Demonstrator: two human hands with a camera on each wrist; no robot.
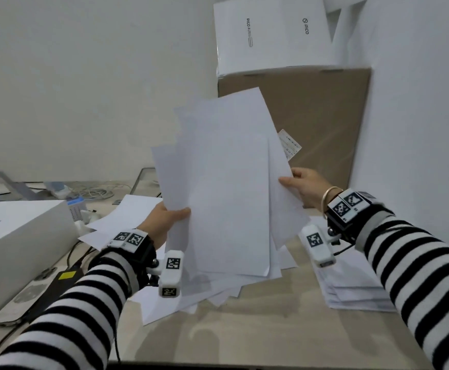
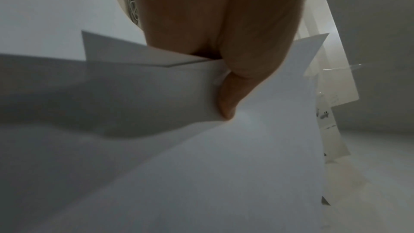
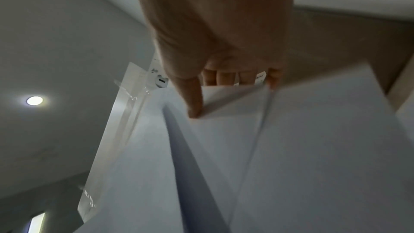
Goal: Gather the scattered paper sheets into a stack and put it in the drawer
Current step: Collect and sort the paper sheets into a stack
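Observation:
A loose, uneven bundle of white paper sheets [image 1: 223, 182] is raised upright above the desk, its sheets fanned out at different angles. My left hand [image 1: 164, 220] pinches the bundle's left edge, thumb on the front; the left wrist view shows that thumb pressed on the sheets [image 2: 246, 148]. My right hand [image 1: 302, 186] pinches the right edge, thumb in front and fingers behind, as the right wrist view shows over the sheets [image 3: 291, 148]. More loose sheets [image 1: 116, 220] lie on the desk at the left, and others [image 1: 186, 297] lie under the bundle. No drawer is in view.
A neat pile of paper [image 1: 351, 289] lies on the desk at the right. A white box [image 1: 15, 236] sits at the left, with a phone [image 1: 28, 292] and a black adapter [image 1: 58, 284] beside it. A brown carton [image 1: 311, 116] carries a white box [image 1: 271, 33] behind.

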